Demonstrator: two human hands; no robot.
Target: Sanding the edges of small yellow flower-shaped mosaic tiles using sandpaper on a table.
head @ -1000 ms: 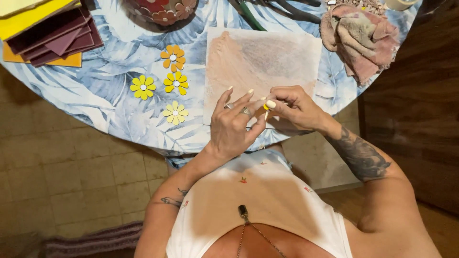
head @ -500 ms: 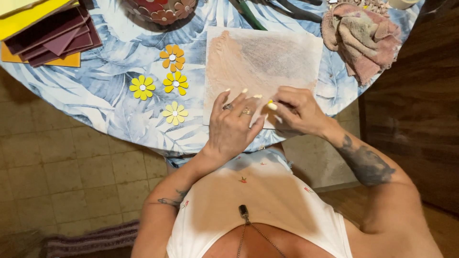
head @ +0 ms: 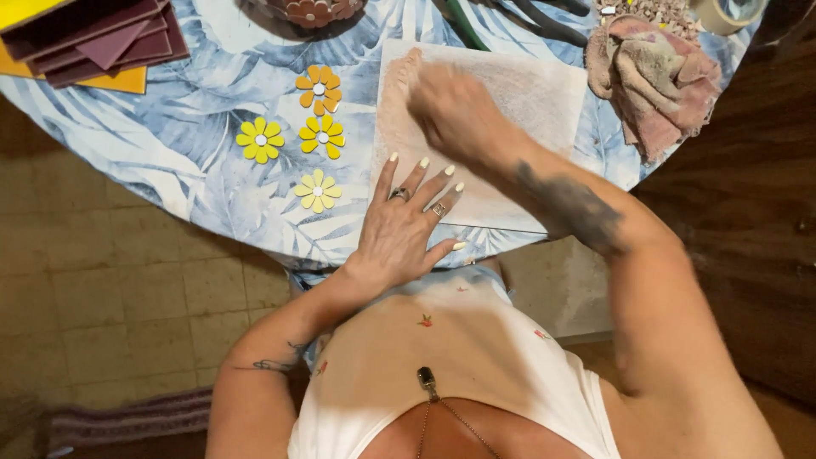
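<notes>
1. We see the left hand [head: 398,229] lying flat on the near left corner of the board [head: 510,110], with the fingers spread open and holding nothing.
2. The right hand [head: 455,110] is stretched forward over the far left part of the board. It is blurred, so we cannot tell if it is open or closed, or if it holds something.
3. The board is a pale square slab with a pinkish stain, and it lies on the round table [head: 170,161], which has a blue leaf cloth. Its near edge is close to the table edge, in front of the person.
4. Four flowers lie on the cloth, left of the board: an orange flower [head: 318,89] farthest, two yellow flowers [head: 260,139] side by side in the middle, and a pale flower [head: 317,190] nearest, just beside the left hand.
5. A pink rag [head: 654,72] lies right of the board, near the table edge.
6. Dark red sheets [head: 102,42] are stacked at the far left, on yellow ones.
</notes>
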